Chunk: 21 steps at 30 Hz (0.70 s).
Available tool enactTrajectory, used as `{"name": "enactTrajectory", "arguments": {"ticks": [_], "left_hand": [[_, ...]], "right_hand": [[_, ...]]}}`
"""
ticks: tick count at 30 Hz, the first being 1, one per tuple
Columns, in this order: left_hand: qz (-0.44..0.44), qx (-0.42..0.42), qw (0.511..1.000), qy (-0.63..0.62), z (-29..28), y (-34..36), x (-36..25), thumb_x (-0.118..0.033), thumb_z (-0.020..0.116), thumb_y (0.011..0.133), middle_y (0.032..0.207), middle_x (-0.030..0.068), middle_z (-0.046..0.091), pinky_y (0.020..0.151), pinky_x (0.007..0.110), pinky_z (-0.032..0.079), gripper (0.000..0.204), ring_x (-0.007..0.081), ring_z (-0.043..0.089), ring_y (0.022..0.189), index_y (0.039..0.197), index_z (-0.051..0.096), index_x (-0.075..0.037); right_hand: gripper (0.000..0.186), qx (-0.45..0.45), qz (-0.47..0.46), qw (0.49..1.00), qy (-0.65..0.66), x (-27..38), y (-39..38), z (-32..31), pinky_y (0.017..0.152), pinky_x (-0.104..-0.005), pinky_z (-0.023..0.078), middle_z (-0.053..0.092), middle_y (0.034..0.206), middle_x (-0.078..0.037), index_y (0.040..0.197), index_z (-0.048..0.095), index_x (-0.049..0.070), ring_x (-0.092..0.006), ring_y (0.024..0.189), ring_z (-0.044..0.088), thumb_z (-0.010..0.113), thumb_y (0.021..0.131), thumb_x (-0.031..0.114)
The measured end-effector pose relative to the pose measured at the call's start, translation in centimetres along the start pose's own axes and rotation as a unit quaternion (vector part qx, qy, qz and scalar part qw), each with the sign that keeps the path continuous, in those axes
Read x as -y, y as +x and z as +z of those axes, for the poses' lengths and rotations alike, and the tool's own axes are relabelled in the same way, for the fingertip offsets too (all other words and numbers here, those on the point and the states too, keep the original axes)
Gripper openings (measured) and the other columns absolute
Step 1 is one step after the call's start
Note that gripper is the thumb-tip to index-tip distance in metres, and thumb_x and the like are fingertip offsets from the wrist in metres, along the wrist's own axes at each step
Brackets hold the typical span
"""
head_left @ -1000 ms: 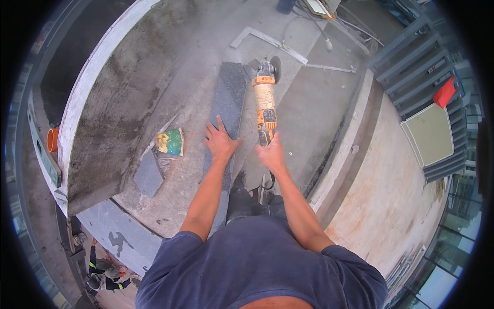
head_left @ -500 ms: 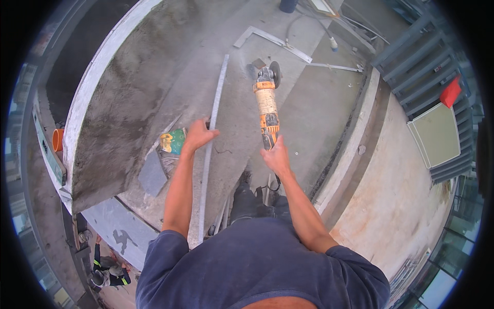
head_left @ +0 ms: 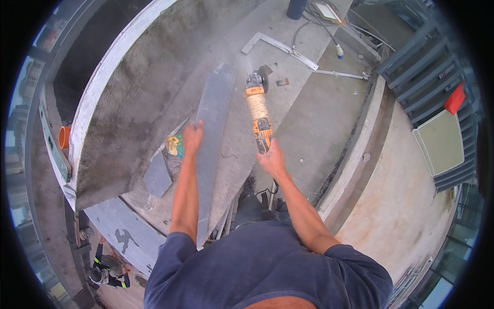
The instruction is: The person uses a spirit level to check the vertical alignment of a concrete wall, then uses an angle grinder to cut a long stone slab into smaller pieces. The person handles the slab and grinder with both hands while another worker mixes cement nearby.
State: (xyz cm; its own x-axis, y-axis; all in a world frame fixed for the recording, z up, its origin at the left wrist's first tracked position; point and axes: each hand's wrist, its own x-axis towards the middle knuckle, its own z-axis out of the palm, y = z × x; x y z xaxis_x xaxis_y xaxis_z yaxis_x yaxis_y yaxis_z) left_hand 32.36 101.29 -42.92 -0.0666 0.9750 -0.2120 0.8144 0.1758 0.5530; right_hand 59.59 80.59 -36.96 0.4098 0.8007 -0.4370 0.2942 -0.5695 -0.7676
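Note:
An orange and black angle grinder (head_left: 259, 110) is in my right hand (head_left: 272, 160), which is closed round its rear end. Its disc points away from me, above the concrete, and light wrapping covers the body. A long grey stone slab (head_left: 214, 110) with a tapered far end stretches away from me, left of the grinder. Closed on that slab's left edge is my left hand (head_left: 193, 138), its fingertips partly hidden. The slab's broad face shows, and the disc is apart from it. Beside my left hand lies a green and yellow bag (head_left: 175, 146).
A curved concrete wall (head_left: 123, 108) rises at the left. An L-shaped metal square (head_left: 280, 47) and a cable with a plug (head_left: 339, 51) lie ahead. A broken stone piece (head_left: 157, 176) rests near the wall. At lower left a co-worker (head_left: 108, 270) is visible below.
The slab has turned from its narrow edge to show its broad face. My left hand has gone from spread fingers to a grip on its edge. The grinder has shifted slightly left.

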Motion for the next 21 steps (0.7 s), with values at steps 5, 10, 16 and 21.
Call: {"name": "enactTrajectory", "arguments": {"ticks": [5,10,16,21], "left_hand": [[0.009,0.069,0.995,-0.075,3.6,0.1,0.1,-0.054,0.069,0.104,0.134,0.0319,0.075,0.112,0.052,0.053,0.063,0.0468,0.071,0.129,0.137,0.075,0.000],[0.008,0.043,0.997,-0.056,4.3,0.0,-0.2,-0.051,0.071,0.104,0.132,0.0315,0.076,0.111,0.051,0.053,0.062,0.0462,0.072,0.128,0.137,0.074,0.001],[0.058,-0.015,0.998,0.016,3.8,-1.5,0.0,-0.055,0.086,0.090,0.138,0.0333,0.071,0.116,0.053,0.050,0.085,0.0489,0.066,0.133,0.145,0.065,0.005],[-0.034,0.027,0.988,0.148,2.2,-5.2,-5.4,-0.056,0.095,0.080,0.166,0.0324,0.048,0.125,0.057,0.042,0.115,0.0512,0.045,0.153,0.165,0.043,0.002]], "right_hand": [[0.063,-0.001,-0.029,0.997,-0.073,0.8,2.6,1.3,0.087,-0.0604,0.059,0.076,0.103,-0.036,0.134,0.047,-0.003,-0.0554,0.101,0.075,0.082,0.087,0.022],[0.061,-0.014,-0.037,0.997,-0.067,1.9,4.0,2.4,0.085,-0.0605,0.059,0.076,0.100,-0.033,0.135,0.047,-0.002,-0.0546,0.098,0.075,0.080,0.088,0.019],[0.063,-0.004,-0.044,0.997,-0.057,4.6,6.0,4.7,0.085,-0.0603,0.059,0.076,0.097,-0.031,0.136,0.047,-0.003,-0.0537,0.097,0.076,0.080,0.087,0.018],[0.069,-0.009,-0.023,0.999,-0.034,6.9,6.1,6.2,0.087,-0.0594,0.061,0.078,0.100,-0.031,0.143,0.045,-0.002,-0.0539,0.098,0.076,0.080,0.088,0.018]]}}
